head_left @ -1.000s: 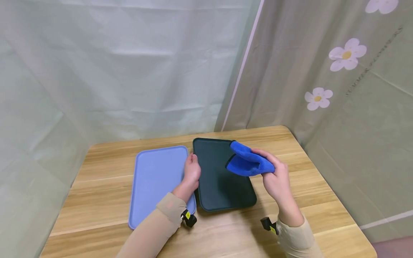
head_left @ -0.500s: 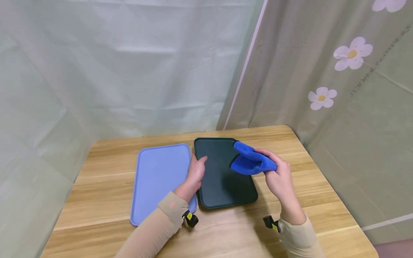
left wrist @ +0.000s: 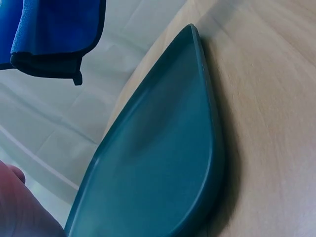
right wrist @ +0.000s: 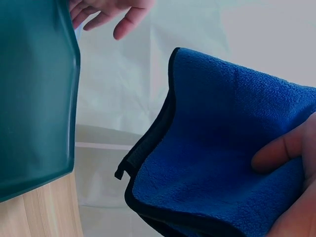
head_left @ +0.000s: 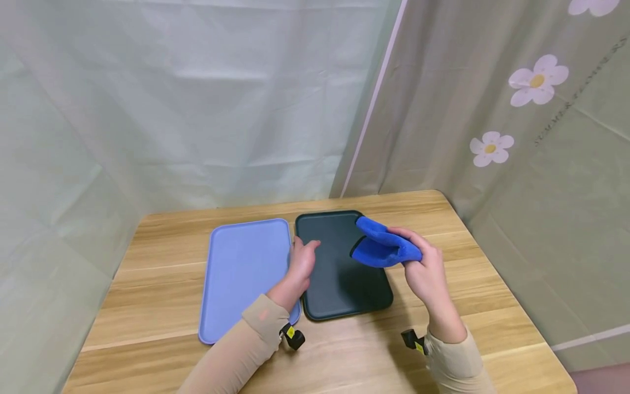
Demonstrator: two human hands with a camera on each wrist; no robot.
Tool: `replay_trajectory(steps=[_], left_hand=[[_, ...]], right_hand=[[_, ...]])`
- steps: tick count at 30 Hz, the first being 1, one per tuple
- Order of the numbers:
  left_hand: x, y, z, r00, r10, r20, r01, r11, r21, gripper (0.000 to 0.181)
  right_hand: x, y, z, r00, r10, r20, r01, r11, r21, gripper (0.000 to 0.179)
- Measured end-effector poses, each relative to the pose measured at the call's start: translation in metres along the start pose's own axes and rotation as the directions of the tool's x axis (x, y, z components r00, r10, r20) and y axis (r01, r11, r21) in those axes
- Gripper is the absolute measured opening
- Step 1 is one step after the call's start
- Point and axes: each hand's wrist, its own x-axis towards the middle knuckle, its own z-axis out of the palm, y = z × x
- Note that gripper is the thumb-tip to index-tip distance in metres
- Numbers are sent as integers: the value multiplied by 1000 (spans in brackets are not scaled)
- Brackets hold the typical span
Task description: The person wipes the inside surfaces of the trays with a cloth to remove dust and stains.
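My right hand grips a folded blue cloth with black edging, held up over the right part of a dark green tray. In the right wrist view, the thumb presses into the cloth. At the tray's left edge is my left hand, its thumb stretched out above the tray. The right wrist view shows the left hand's fingers spread and loose, with nothing held. Whether they touch the rim is hidden. In the left wrist view the tray lies on the table.
A light blue tray lies left of the green one, partly beneath my left forearm. Both trays rest on a wooden table. Curtains hang behind the table and along its sides, the right one printed with flowers.
My left hand has loosened from the green tray's left edge, its thumb swinging out to the right. The green tray has shifted slightly. My right hand still holds the cloth in nearly the same place.
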Motion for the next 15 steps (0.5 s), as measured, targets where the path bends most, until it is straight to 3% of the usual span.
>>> replay_trajectory(steps=[8,15], left_hand=[[-1,0,-2,1000,-15,-6,15,1000,-20,91],[-9,11,-13,997,79,4,-79,997,8,86]], right_hand=[[2,2,1,1000,9,16,-9,1000,-18,53],[7,11,-4,993,53,103,-43,994,-97,47]])
